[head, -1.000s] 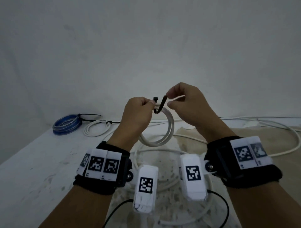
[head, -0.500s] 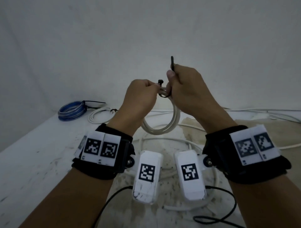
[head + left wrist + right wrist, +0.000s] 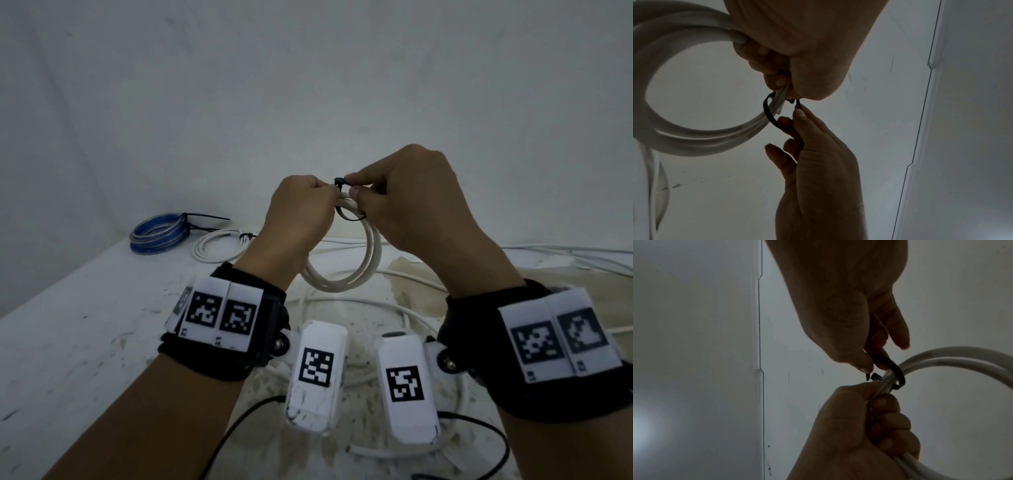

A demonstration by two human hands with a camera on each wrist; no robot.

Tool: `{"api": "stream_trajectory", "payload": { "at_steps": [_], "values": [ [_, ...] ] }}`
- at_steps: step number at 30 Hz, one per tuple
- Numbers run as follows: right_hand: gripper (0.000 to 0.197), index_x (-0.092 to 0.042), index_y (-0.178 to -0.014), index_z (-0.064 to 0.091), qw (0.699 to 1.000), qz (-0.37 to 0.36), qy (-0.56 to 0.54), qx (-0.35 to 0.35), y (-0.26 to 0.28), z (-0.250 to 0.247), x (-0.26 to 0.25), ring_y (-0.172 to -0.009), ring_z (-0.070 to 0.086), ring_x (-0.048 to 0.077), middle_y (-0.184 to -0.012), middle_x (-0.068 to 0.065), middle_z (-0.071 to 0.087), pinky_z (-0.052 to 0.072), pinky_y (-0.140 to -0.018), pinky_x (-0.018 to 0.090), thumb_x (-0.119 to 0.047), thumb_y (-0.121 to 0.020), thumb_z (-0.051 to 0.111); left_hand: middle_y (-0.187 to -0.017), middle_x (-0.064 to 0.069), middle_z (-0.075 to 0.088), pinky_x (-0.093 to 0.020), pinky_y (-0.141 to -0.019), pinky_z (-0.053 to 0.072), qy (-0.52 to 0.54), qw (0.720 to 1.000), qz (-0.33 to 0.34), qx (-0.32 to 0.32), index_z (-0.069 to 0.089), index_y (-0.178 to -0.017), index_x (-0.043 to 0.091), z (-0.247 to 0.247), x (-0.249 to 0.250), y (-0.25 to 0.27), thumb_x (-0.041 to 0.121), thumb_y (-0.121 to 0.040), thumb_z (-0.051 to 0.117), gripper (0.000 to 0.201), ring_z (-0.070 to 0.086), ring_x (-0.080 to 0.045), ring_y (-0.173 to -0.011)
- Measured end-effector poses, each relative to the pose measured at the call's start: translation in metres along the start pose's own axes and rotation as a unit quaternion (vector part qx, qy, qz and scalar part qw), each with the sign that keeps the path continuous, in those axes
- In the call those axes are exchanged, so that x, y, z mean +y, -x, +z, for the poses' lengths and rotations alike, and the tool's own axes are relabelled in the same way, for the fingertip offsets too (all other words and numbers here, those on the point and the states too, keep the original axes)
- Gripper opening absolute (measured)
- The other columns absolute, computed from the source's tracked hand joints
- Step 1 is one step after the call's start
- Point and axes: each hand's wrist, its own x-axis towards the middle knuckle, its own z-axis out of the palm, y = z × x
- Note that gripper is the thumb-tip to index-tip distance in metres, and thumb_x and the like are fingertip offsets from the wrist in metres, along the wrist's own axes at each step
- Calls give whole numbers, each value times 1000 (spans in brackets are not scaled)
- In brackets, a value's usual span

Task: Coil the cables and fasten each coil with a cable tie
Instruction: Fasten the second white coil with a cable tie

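The white cable coil (image 3: 356, 263) hangs upright in the air above the table (image 3: 68, 342), its ring facing roughly toward the wearer, top edge up at the knuckles and the bottom curve drooping toward the near side between the two wrists. A black cable tie (image 3: 346, 214) loops loosely around the top of the coil, its strap crossing the strands at right angles; in the right wrist view its pointed tip sits just beside the small square head, and I cannot tell whether it has entered. The left hand (image 3: 301, 212) is a closed fist around the bundled strands at the top of the coil, fingers curled tight, back of the hand toward the camera, forearm rising from the near left. The right hand (image 3: 407, 205) comes in from the near right, thumb and forefinger pinching the tie's free end close to the head, the other fingers loosely curled beneath. The two hands meet almost knuckle to knuckle. Far left on the table lies a blue coil (image 3: 159, 231) with a black tie around it, and just right of it a smaller white coil (image 3: 219, 246), also tied. Loose white cable (image 3: 404, 308) sprawls on the table under the hands and trails off to the far right.
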Motion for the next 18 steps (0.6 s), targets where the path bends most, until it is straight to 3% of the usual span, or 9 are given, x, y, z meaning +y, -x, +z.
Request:
{"api": "stream_trajectory", "payload": {
  "at_steps": [2,8,12,18],
  "values": [
    [21,-22,-109,76,1000,2,14,-1,0,-1,1,-75,52,10,-98,-1,75,43,-72,24,-23,-93,63,-67,-1,55,-29,-57,33,1,1000,3,-2,71,-85,11,0,0,0,19,-92,55,19,45,-15,-60],
    [21,-22,-107,77,999,9,30,-7,0,-4,1,-75,54,10,-98,-3,75,43,-72,23,-22,-92,62,-66,2,56,-27,-57,35,-12,1000,13,-2,64,-74,21,1,-3,-2,19,-94,52,23,44,-14,-57],
    [20,-22,-105,77,999,25,40,14,0,-5,0,-90,65,14,-98,-4,75,44,-76,22,-22,-92,62,-68,9,58,-28,-57,35,-41,998,45,4,63,-75,25,3,-6,-2,20,-93,52,22,49,-10,-60],
    [18,-22,-99,79,999,28,32,-13,1,-4,1,-62,55,11,-85,-2,74,49,-69,26,-20,-91,63,-71,9,61,-30,-64,38,-83,993,80,7,63,-76,23,3,-9,-4,22,-91,51,20,52,-13,-64]
  ]
}}
